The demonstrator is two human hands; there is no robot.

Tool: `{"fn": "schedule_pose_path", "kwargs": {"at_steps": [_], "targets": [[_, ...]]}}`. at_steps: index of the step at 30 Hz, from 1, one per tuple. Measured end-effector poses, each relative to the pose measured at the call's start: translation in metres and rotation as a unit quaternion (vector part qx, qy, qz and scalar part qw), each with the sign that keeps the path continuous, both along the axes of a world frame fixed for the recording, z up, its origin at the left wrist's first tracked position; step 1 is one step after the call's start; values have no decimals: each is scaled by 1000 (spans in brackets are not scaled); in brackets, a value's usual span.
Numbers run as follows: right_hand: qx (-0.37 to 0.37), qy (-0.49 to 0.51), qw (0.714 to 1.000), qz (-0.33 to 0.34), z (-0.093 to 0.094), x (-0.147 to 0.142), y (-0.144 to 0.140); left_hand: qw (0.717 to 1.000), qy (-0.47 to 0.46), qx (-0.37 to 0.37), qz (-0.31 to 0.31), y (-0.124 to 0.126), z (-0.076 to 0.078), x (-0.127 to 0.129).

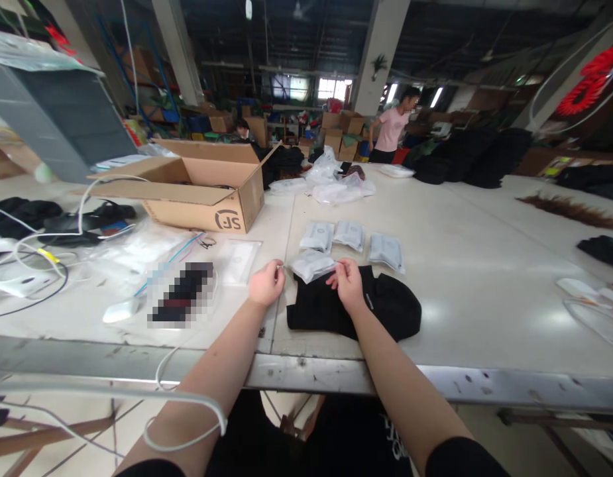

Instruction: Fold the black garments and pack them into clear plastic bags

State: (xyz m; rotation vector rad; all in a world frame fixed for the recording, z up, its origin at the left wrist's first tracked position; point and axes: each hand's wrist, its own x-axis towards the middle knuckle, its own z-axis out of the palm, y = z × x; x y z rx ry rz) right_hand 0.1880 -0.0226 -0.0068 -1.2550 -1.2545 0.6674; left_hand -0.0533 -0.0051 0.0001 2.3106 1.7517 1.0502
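As seen from the head camera: both hands met over the table [485, 278] just past its near edge.
Packet: a small clear packet [312, 264] was held above the far edge of a black garment [356, 306], its long axis running left to right between the hands.
Left hand: the left hand [266, 283] pinched the packet's left end, fingers curled.
Right hand: the right hand [346, 285] pinched the right end, resting over the garment.
Nearer hand: neither; the packet lay evenly between them, straight ahead.
Beyond: three more packets [350, 234] lay in a row just behind, apart from the held one.
Left side: an open box [207, 192] and white cables [48, 255] sat well clear.
Obstruction: none lay between hands and packet.
Background: a person in pink [391, 129] stood far off.
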Motion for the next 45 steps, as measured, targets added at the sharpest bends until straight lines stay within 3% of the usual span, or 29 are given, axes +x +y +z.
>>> {"fn": "schedule_pose_path", "kwargs": {"at_steps": [5,8,14,24,33,39,45], "targets": [[-28,-58,992,113,-9,-6,11,997,56,-27,-45,-4,7,3],[-39,-67,986,150,-10,-7,15,995,80,-54,-35,-3,10,8],[-22,-89,983,158,-16,-8,19,995,91,-38,-9,0,9,15],[-40,-137,974,177,-15,-11,20,997,69,15,-34,-3,9,9],[-42,-196,968,150,-8,-12,15,969,191,110,-112,-2,5,17],[-40,-179,970,162,-4,-14,11,978,143,85,-126,3,7,16],[-61,-191,965,167,-5,-14,15,987,21,35,-153,8,3,10]]}}
